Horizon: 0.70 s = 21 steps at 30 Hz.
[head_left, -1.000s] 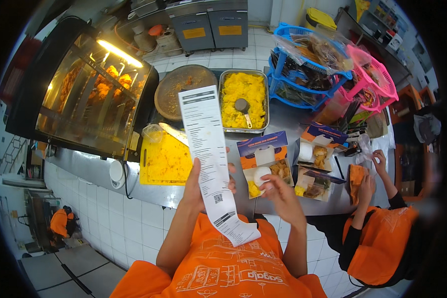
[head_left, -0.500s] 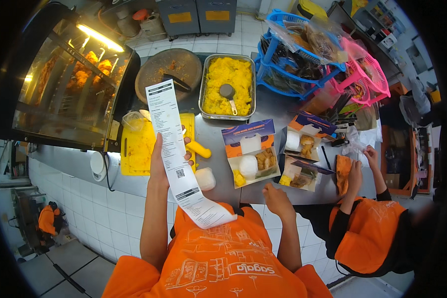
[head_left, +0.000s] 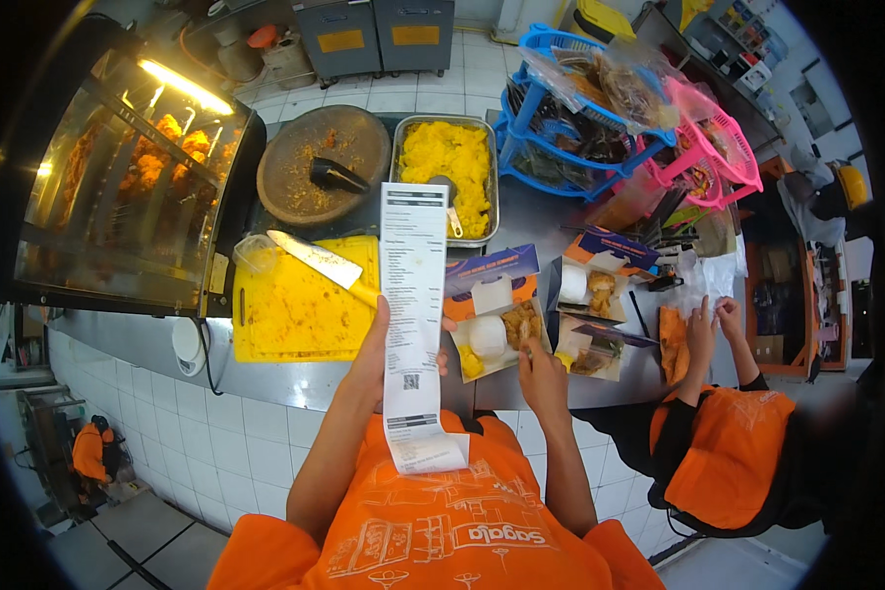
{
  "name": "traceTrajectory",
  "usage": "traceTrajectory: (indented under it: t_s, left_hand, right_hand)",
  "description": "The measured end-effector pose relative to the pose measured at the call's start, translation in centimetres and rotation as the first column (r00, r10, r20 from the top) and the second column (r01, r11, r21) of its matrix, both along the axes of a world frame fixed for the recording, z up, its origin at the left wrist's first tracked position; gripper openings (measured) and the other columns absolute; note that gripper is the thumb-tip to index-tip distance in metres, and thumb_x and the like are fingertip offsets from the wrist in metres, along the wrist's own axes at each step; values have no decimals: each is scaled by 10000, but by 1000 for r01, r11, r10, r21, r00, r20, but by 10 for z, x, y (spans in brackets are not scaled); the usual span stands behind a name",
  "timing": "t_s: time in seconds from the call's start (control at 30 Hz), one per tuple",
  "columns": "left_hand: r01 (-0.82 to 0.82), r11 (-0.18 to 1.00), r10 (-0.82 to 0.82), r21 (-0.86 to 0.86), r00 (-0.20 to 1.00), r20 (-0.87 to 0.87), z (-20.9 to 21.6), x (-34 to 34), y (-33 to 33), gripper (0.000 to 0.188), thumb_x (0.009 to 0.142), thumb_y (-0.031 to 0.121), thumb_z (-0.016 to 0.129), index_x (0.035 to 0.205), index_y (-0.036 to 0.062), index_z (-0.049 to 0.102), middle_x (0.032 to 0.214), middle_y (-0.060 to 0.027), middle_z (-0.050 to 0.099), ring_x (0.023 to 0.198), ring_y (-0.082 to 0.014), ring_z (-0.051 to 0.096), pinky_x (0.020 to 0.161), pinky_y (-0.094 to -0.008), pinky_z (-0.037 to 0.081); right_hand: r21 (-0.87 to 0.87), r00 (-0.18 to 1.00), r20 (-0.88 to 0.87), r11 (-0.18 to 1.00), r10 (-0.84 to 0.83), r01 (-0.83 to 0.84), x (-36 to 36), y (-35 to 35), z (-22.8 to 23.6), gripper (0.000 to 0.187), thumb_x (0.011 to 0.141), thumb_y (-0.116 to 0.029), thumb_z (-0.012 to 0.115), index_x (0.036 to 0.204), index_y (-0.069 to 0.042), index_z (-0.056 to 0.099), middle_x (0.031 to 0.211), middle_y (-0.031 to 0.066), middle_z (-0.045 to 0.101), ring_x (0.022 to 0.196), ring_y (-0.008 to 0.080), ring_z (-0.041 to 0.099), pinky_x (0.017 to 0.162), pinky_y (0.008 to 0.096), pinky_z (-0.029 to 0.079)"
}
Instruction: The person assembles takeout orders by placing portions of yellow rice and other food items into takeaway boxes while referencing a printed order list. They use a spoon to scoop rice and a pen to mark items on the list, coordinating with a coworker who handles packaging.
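My left hand (head_left: 369,349) is closed around a long printed paper receipt (head_left: 413,295), which hangs upright before my chest with its lower end curled. Over the front right corner of an open meal box (head_left: 492,285), my right hand (head_left: 541,379) has its index finger stretched out, at or just above the fried chicken (head_left: 521,323); contact is unclear. No object shows in this hand. A white rice mound (head_left: 487,336) and some yellow food (head_left: 470,363) share the box. Two more filled boxes, a rear box (head_left: 610,251) and a front box (head_left: 600,349), stand to its right.
A yellow cutting board (head_left: 295,305) carries a knife (head_left: 315,258). Behind are a round stone mortar (head_left: 320,162), a tray of yellow rice (head_left: 442,147) and stacked baskets (head_left: 570,128). A lit display cabinet (head_left: 128,187) stands left. A co-worker's hands (head_left: 708,329) are at right.
My left hand has brought the receipt to the right, uncovering the knife. My right hand has moved up from the counter's edge to the meal box, index finger extended. The co-worker's hands have come closer together.
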<state>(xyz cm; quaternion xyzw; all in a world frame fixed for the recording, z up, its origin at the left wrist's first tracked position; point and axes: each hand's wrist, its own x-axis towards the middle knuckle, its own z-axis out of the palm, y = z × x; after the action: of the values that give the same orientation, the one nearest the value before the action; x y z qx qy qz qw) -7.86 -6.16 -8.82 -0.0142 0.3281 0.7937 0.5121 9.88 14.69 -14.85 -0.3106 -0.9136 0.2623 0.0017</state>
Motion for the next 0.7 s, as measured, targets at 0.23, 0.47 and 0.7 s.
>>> traceTrajectory:
  t_s: [0.23,0.47,0.7]
  left_hand:
    - [79,992,-79,95,997,-9,11,3,3,995,858,834,214,1417,35,413,1134,-150,635,742,-232,674,650,-343,592]
    - [175,979,-170,107,984,-54,17,0,4,1025,839,844,189,1458,49,373,1176,-152,629,784,-245,673,671,-351,584]
    - [102,995,-102,-11,995,-18,32,2,13,997,880,805,3,1369,62,453,1036,-161,649,625,-292,659,510,-376,568]
  right_hand:
    - [-101,998,50,994,-29,34,-4,0,15,123,946,-153,582,1019,-66,628,873,200,711,820,422,676,700,501,522]
    - [-364,947,-270,929,-176,69,-60,16,83,552,1071,-426,370,818,1,612,676,114,538,672,217,530,688,346,440]
    - [283,554,-816,949,161,142,-192,150,211,325,1012,-289,542,1017,15,656,833,157,689,733,304,651,701,401,486]
